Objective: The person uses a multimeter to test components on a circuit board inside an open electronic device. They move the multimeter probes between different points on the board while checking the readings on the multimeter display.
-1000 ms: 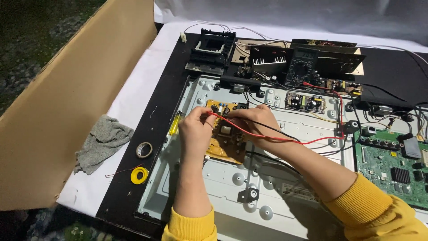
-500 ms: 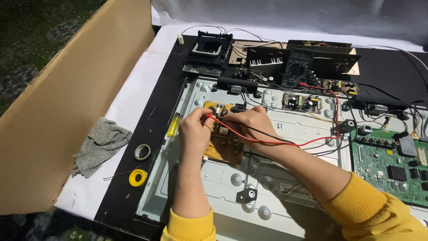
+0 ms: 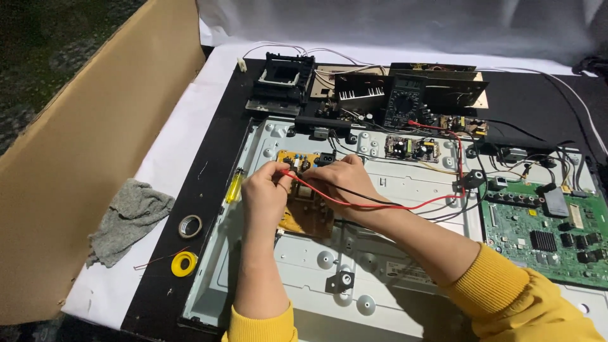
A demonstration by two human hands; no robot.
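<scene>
- Grey metal back panel (image 3: 405,190) of an opened flat screen covers the bench.
- Left hand (image 3: 265,193) pinches the red probe lead (image 3: 380,204); right hand (image 3: 342,180), at 3 o'clock, curls round the black one.
- Both tips want steadiness on the tan circuit board (image 3: 307,218) beneath.
- Multimeter (image 3: 405,104) sits at 1 o'clock, well apart.

Grey rag (image 3: 130,218), yellow tape roll (image 3: 184,263)

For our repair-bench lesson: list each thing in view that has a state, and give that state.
Left hand: holds red probe on yellow board.
Right hand: holds black probe on same board.
Multimeter: leads plugged in.
Screwdriver: lying unused.
Yellow tape: flat.
Cloth: crumpled.
</scene>
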